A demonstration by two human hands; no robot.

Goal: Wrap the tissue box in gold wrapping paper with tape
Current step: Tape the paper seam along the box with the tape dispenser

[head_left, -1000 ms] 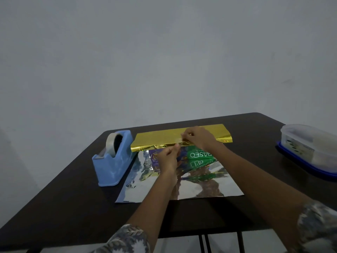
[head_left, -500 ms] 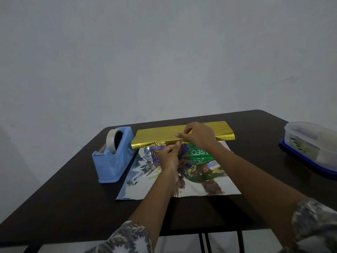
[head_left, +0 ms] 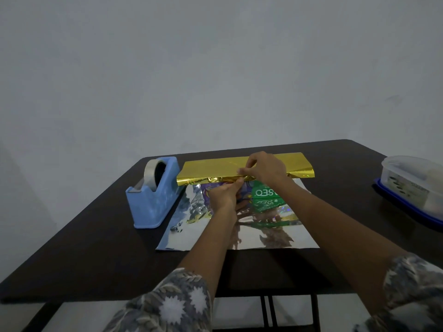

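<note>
Left hand (head_left: 225, 195) and right hand (head_left: 266, 167) pinch gold paper (head_left: 211, 168) edge.

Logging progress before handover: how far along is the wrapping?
Done: far flap of gold paper folded over the tissue box. In hand: left hand and right hand pinch its edge. Left: near flap lies flat, ends unfolded, tape dispenser beside.
</note>
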